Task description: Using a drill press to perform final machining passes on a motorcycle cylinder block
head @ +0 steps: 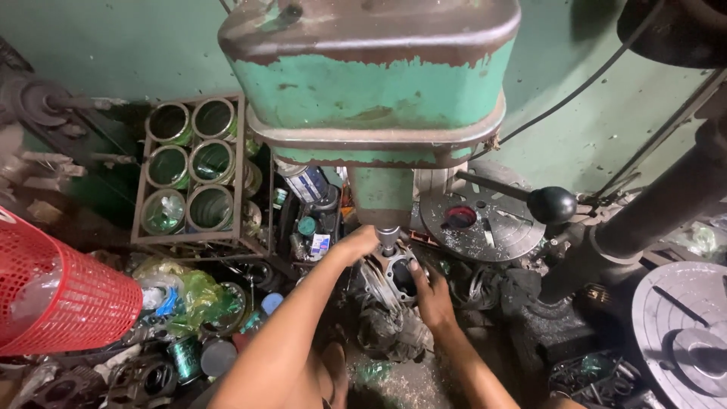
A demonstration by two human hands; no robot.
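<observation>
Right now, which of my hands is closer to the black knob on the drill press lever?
Right. Your right hand rests on the metal part under the drill, below and left of the black knob. Your left hand grips the part's far side, farther left.

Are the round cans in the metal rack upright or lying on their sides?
On their sides. The cans in the rack show their round mouths toward the camera, stacked in two columns of three.

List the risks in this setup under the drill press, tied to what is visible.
1. Both hands, left hand and right hand, steady the metal part beside the spindle; no clamp shows, so it might spin or catch fingers.
2. Cans and scrap crowd the work area and could snag an arm.
</observation>
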